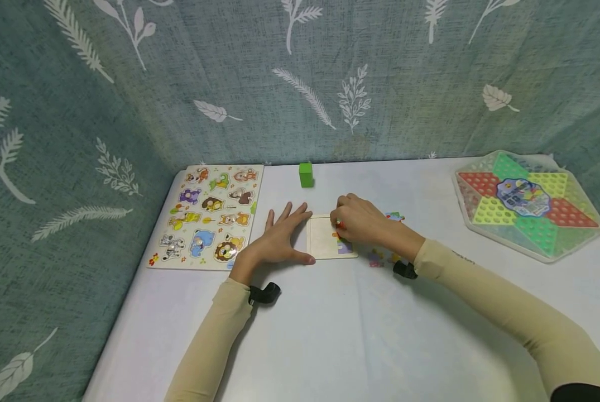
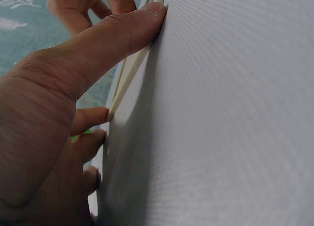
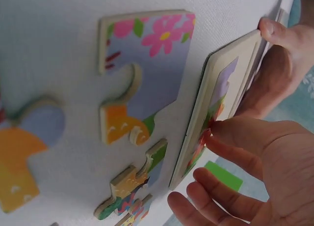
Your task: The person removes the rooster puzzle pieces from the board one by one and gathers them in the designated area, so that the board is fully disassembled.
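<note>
A shallow wooden puzzle tray [image 1: 322,240] lies on the white table with a few coloured pieces along its right side. My left hand [image 1: 278,237] is spread beside it, thumb and index finger touching its left corners. Over the tray's right side, my right hand [image 1: 361,220] pinches a red-and-green puzzle piece [image 3: 210,130] between thumb and index finger; the fingers cover part of it. Below it in the tray sits a purple piece [image 1: 344,246]. Loose pieces lie right of the tray, among them a purple one with pink flowers [image 3: 167,64] and an orange one [image 3: 19,157].
At the left lies an animal peg puzzle board [image 1: 206,219]. A green block [image 1: 306,175] stands near the table's back edge. A clear-cased star-shaped board game [image 1: 523,204] is at the right. Patterned green cloth [image 1: 300,84] hangs behind and at the left.
</note>
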Motion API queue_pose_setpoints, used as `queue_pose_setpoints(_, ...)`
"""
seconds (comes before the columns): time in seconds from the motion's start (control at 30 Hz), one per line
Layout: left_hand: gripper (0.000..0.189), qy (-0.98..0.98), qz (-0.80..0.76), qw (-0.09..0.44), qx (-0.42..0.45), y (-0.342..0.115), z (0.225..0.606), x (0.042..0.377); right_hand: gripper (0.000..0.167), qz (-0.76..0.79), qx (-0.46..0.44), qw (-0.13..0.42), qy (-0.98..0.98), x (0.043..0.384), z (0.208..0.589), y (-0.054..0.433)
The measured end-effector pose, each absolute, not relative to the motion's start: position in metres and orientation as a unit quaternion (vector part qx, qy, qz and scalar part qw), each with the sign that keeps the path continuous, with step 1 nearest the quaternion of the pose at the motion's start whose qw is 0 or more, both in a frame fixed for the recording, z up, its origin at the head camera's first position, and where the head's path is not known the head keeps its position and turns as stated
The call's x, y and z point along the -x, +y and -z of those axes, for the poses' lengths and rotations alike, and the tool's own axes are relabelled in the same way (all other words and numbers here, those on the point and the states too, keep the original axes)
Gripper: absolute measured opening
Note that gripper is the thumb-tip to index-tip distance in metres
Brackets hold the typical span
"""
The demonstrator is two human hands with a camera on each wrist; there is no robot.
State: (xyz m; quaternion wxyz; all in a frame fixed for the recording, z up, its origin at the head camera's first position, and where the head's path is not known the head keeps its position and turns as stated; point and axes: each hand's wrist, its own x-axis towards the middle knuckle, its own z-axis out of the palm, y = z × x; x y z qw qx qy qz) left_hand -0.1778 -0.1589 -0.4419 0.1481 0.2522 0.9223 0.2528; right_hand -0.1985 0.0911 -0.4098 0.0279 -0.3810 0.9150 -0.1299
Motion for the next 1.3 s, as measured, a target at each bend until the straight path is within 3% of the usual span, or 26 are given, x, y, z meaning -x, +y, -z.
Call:
queue_pose_setpoints(0.67,0.114,0.922,-0.252,0.149,-0.254,-0.159,0.443,0.179,0.001,0.132,0.352,0.082,0.923,0.202,0.405,0.086)
queue_pose_setpoints(1.07,0.114,0.920,-0.254,0.148,-0.259,-0.158,0.441,0.179,0.007,0.112,0.352,0.123,0.921,0.206,0.398,0.082)
queue_pose_setpoints(1.3,0.114,0.921,-0.254,0.148,-0.256,-0.160,0.443,0.179,0.012,0.115,0.354,0.114,0.921,0.204,0.398,0.079)
